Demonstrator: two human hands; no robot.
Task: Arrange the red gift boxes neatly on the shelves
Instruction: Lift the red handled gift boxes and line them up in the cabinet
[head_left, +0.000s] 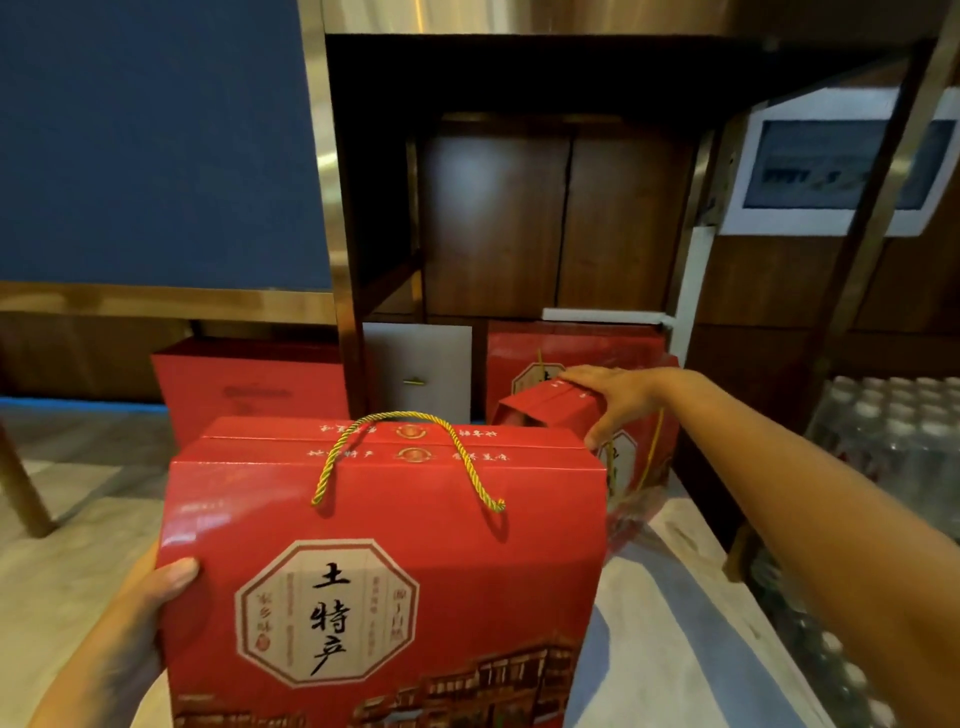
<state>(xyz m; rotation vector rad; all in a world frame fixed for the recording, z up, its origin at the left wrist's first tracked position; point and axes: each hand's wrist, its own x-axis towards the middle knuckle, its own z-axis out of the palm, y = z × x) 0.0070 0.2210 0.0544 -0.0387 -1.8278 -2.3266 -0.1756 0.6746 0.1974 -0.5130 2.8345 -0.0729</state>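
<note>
A large red gift box (395, 561) with a gold rope handle fills the lower middle, close to me. My left hand (130, 623) grips its left edge, thumb on the front face. My right hand (613, 400) reaches forward and clasps the top of a second red gift box (550, 408), which is tilted on the floor at the foot of the dark wooden shelf unit (353, 249). Behind that one a third red gift box (571, 345) stands upright in the shelf's bottom bay. A fourth red gift box (249, 384) stands to the left of the shelf post.
A blue panel (156, 140) with a wooden ledge fills the upper left. A small white cabinet door (415, 369) sits low in the shelf. Shrink-wrapped bottle packs (883, 441) are stacked at the right. A white-framed panel (831, 166) hangs at upper right.
</note>
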